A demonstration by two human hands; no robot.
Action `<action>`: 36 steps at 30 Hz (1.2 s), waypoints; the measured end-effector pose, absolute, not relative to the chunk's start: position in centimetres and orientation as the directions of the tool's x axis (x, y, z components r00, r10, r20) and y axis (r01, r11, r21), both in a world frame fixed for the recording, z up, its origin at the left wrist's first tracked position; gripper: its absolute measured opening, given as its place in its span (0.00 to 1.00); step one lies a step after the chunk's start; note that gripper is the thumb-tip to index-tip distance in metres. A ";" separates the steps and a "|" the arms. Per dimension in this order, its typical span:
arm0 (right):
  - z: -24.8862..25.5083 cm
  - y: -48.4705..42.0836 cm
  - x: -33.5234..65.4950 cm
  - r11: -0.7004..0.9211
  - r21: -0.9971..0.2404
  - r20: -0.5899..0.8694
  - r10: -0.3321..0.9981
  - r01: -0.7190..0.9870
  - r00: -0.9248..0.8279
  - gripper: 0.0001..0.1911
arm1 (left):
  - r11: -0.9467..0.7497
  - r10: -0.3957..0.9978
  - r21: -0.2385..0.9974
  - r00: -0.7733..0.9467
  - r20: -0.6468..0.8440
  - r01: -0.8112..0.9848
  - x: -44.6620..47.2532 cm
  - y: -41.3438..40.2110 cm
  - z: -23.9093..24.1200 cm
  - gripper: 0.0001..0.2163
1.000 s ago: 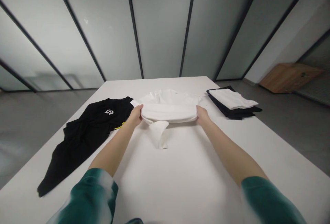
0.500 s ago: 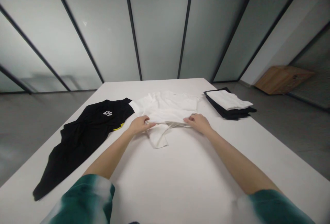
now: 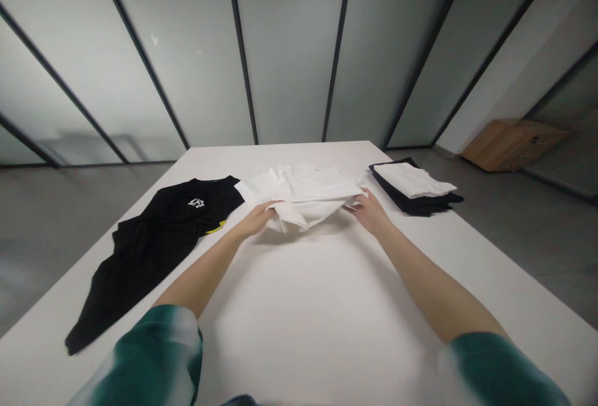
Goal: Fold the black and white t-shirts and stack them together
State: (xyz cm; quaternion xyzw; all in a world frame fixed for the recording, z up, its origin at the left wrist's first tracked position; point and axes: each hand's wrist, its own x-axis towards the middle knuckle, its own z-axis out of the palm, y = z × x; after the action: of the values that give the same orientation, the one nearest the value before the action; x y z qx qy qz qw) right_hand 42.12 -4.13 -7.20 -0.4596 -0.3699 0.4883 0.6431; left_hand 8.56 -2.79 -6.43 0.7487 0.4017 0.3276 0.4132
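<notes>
A white T-shirt [image 3: 308, 187] lies in the middle of the white table, its near part folded over and lifted a little off the surface. My left hand [image 3: 258, 218] pinches the near left edge, thumb on top and the other fingers mostly under the cloth. At the near right edge, my right hand [image 3: 369, 210] grips the fabric, with its fingertips partly hidden beneath it. Between my hands the cloth sags, and a loose flap hangs near the left hand.
Black clothing [image 3: 163, 231] with a white print and a bit of yellow is spread along the table's left side. A stack of folded black garments with a white folded garment [image 3: 413, 180] on top sits at the right edge. A wooden cabinet [image 3: 518, 144] stands beyond.
Both hands have raised the near edge of the white T-shirt. My right hand has shifted right and slightly away from me; the hanging strip has been drawn up with the cloth.
</notes>
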 end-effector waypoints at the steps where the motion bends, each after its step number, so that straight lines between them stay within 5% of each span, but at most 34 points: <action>1: -6.5 -3.9 42.4 0.125 -0.931 0.034 0.965 -0.344 0.261 0.15 | -0.286 0.879 0.923 0.453 0.147 0.257 8.1 -2.6 -5.9 0.21; 6: -3.0 -3.3 45.6 0.111 -0.971 0.069 0.978 -0.212 0.199 0.11 | 0.022 0.816 0.993 0.571 -0.085 0.117 5.3 -2.2 -2.8 0.19; 9: -2.0 -3.3 48.1 0.038 -0.976 0.095 0.961 0.216 0.261 0.16 | 0.033 0.808 0.992 0.582 -0.096 0.119 4.3 -1.1 -2.1 0.27; 12: -2.5 -3.4 49.4 0.009 -0.793 0.316 0.861 0.610 0.398 0.19 | -0.106 0.956 0.956 0.291 0.023 0.274 5.0 0.2 -3.6 0.24; 14: -3.7 -3.6 48.9 0.028 -0.642 0.379 0.881 0.766 0.285 0.21 | -0.185 0.979 0.837 0.175 0.109 0.514 6.4 0.7 -5.4 0.21; 17: -6.4 -4.0 46.7 0.084 -0.390 0.238 0.971 0.917 0.012 0.23 | -0.330 0.942 0.537 0.303 0.142 0.776 8.9 0.1 -8.2 0.24; 20: -9.1 -4.4 44.1 0.062 -0.176 0.049 0.997 0.982 -0.054 0.31 | -0.420 0.905 0.254 0.422 0.051 0.871 10.6 -1.0 -9.9 0.27; 23: -10.8 -4.1 42.7 0.034 -0.095 -0.003 0.999 0.995 -0.035 0.36 | -0.373 0.928 0.086 0.373 0.011 0.924 10.9 -1.5 -10.4 0.28; 31: -10.8 -1.5 41.5 0.149 -0.220 0.035 0.989 0.964 -0.145 0.31 | -0.189 0.982 0.002 0.189 0.031 0.982 8.4 -0.7 -9.5 0.27; 36: -10.6 -1.5 42.9 0.212 -0.528 0.134 0.977 0.823 -0.165 0.20 | -0.117 0.982 -0.061 0.125 0.139 0.991 8.0 -0.9 -8.0 0.28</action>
State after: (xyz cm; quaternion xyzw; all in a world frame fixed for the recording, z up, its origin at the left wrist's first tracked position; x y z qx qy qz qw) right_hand 42.93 -1.50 -10.55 -0.6045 -0.7443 0.1696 0.2277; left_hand 8.02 -0.91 -8.04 0.7468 0.6607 0.0320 -0.0693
